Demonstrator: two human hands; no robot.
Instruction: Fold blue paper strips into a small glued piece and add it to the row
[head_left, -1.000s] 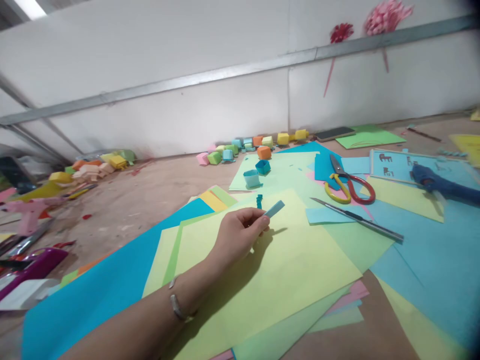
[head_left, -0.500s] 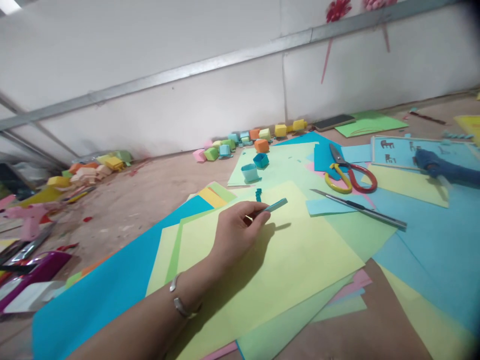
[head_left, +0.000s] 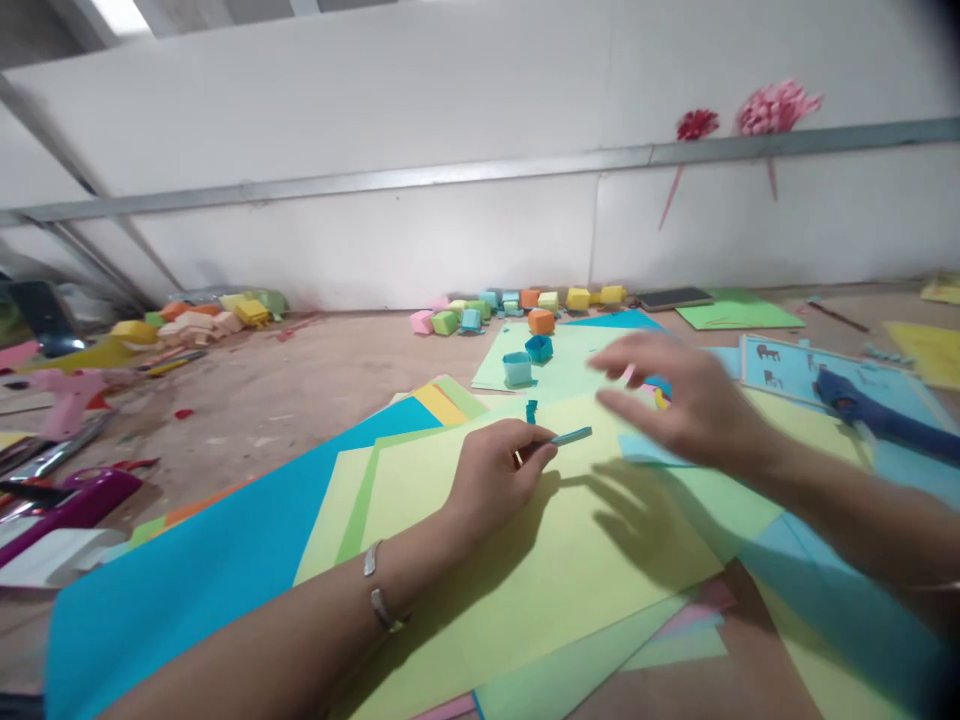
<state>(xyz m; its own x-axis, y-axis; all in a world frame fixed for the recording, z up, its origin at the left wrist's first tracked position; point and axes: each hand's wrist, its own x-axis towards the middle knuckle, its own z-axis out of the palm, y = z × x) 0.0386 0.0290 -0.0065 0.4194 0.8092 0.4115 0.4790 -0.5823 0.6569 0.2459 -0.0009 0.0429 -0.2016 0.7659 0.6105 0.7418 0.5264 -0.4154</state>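
My left hand (head_left: 501, 470) pinches a narrow folded strip of blue paper (head_left: 574, 436) between thumb and fingers, just above a pale yellow sheet (head_left: 420, 590). To its right, my right hand (head_left: 667, 395) hovers with thumb and fingers apart and nothing between them; it is somewhat blurred. Beyond the left fingertips lies a small folded teal paper piece (head_left: 531, 411). Farther back stand a light blue paper box (head_left: 517, 368) and a teal paper box (head_left: 538, 348), both open at the top. My right hand hides the scissors and the craft knife.
Several coloured paper cubes (head_left: 541, 321) line the back by the wall. On the right lies a blue glue gun (head_left: 885, 415) near a light blue printed sheet (head_left: 802, 365). A pink glue gun (head_left: 64, 395) and a purple tool (head_left: 82, 505) lie at the left.
My right hand has come in from the right, over the scissors and craft knife. My left hand keeps hold of the strip. The view has tilted up and levelled.
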